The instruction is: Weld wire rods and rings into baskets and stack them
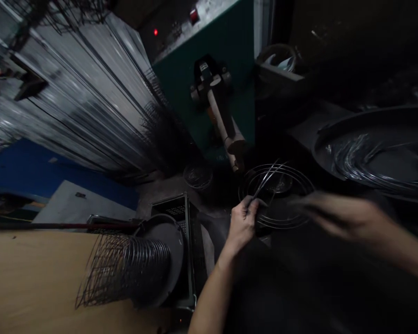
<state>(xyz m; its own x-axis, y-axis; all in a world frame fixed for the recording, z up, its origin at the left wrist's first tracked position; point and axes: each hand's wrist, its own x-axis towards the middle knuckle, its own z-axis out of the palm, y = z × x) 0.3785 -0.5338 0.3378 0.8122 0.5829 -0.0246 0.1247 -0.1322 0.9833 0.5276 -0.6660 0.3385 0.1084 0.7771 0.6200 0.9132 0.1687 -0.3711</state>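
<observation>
In the middle of the head view is a round wire frame (301,181) made of several thin concentric rings. My left hand (243,220) is closed at its left side, with dark coverings on the fingertips. From that grip a few thin straight wires (267,177) point up across the rings. My right hand (341,214) is at the frame's right side, smeared by motion. Whether its fingers hold anything cannot be made out. Just above the frame is the blunt end of a metal electrode arm (226,116), which juts from a green machine (240,55).
A large dark basin (320,139) with bundled wires (355,162) stands at right. Lower left, a stack of wire rings (146,253) leans by a round pan (177,236) and a dark crate (186,204). A wooden board (38,269) lies beside them. A small bucket (294,55) stands at back.
</observation>
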